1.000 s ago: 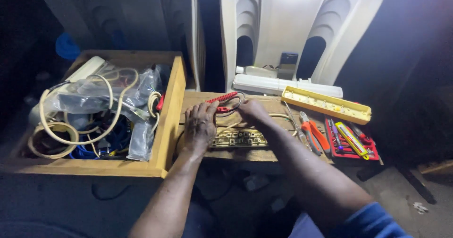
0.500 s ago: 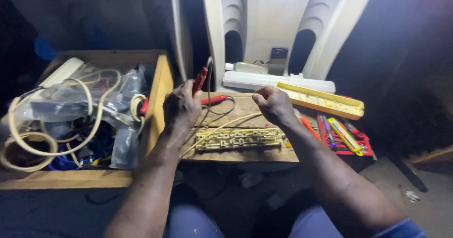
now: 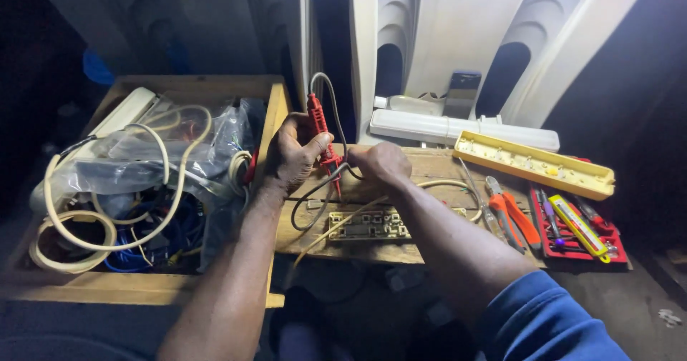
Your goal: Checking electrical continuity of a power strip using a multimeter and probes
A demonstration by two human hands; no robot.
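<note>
Head cam: left hand (image 3: 293,153) grips red probe (image 3: 320,135) upright; right hand (image 3: 383,164) pinches its grey lead (image 3: 325,182) just beside.

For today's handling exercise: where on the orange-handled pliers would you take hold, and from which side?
Take the orange-handled pliers by the two handles, coming from the near, lower-right side. The handles point that way and lie bare on the board, while the metal jaws point away toward the yellow casing.

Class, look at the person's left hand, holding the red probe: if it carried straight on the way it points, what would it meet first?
Probably the white plastic chair behind the board; the left hand points up and away with the red probe, though depth is unclear.
</note>
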